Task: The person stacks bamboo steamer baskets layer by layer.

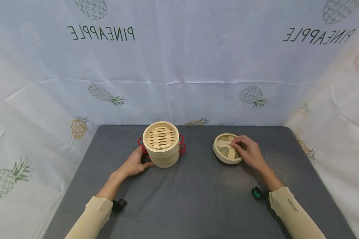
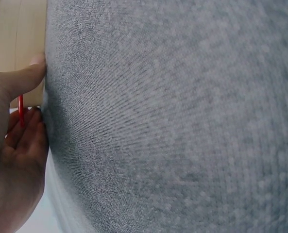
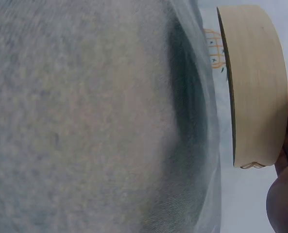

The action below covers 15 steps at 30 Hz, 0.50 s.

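Note:
A stacked bamboo steamer (image 1: 165, 153) with red handles stands upright towards the back of the table, its slatted top uncovered. My left hand (image 1: 135, 163) holds its left side low down. In the left wrist view the thumb (image 2: 25, 80) lies against the pale wall, and the fingers are near a red handle (image 2: 21, 110), partly hidden. To the right, my right hand (image 1: 249, 153) pinches the top of a round bamboo lid (image 1: 220, 156) with crossed strips. A gap shows between the lid's rim (image 3: 258, 87) and the tabletop in the right wrist view.
Dark grey cloth covers the table (image 1: 185, 199). A white curtain (image 1: 179, 59) printed with pineapples hangs right behind the back edge and along both sides. Black straps (image 1: 118, 205) are on both wrists.

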Each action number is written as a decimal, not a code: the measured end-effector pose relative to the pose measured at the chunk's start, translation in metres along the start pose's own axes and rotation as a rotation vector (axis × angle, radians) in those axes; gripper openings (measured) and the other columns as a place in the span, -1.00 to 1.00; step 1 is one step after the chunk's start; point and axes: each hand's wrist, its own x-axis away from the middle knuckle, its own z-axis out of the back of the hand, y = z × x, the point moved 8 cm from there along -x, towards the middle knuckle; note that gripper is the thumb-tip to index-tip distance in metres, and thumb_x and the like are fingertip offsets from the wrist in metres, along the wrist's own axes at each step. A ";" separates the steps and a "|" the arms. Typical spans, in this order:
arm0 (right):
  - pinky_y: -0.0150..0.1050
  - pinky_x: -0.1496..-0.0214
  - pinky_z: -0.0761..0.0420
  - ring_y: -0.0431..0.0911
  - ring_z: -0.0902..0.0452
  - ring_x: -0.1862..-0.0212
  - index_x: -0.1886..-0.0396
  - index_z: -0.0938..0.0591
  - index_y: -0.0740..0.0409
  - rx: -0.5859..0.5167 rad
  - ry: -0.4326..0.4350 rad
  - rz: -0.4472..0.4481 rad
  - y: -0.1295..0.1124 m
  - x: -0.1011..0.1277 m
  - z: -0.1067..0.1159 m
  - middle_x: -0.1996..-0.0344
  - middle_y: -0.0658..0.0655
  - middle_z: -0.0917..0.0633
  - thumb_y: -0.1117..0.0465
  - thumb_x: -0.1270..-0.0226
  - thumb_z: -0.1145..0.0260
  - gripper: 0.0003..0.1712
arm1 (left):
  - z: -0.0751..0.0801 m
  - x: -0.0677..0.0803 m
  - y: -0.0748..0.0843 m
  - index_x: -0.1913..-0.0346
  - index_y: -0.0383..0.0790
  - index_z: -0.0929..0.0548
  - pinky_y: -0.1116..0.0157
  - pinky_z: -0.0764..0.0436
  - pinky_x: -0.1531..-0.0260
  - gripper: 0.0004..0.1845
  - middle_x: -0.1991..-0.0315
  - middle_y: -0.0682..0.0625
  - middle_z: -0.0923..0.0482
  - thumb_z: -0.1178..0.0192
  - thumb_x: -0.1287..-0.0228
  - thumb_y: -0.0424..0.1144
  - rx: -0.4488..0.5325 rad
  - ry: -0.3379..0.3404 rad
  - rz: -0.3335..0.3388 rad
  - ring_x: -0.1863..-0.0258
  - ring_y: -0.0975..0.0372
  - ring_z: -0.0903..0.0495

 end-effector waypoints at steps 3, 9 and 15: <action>-0.56 0.16 -0.49 -0.34 -0.58 0.18 0.15 -0.81 0.13 0.006 0.002 -0.004 -0.001 -0.001 0.000 0.09 0.13 -0.79 0.52 -0.36 -0.47 -0.77 | 0.001 0.000 0.002 -0.55 -0.19 -0.42 0.11 -0.75 -0.06 -0.07 -0.24 -0.17 -0.63 -0.65 -0.20 -0.03 0.022 0.002 -0.006 -0.10 0.04 -0.72; -0.60 0.10 -0.51 -0.44 -0.58 0.10 0.15 -0.81 0.16 0.002 0.007 0.003 -0.012 -0.007 0.002 0.09 0.17 -0.78 0.51 -0.36 -0.48 -0.80 | -0.002 -0.001 -0.008 -0.51 -0.14 -0.46 0.08 -0.75 -0.08 -0.12 -0.24 -0.13 -0.63 -0.66 -0.19 -0.02 0.016 -0.003 0.015 -0.13 0.05 -0.72; -0.63 0.03 -0.53 -0.47 -0.59 0.04 0.14 -0.82 0.20 -0.018 0.024 0.013 -0.023 -0.014 0.003 0.08 0.22 -0.78 0.52 -0.34 -0.49 -0.80 | -0.003 0.001 -0.007 -0.53 -0.16 -0.44 0.05 -0.74 -0.16 -0.12 -0.28 -0.11 -0.62 -0.64 -0.22 -0.04 0.004 -0.024 0.024 -0.18 0.07 -0.70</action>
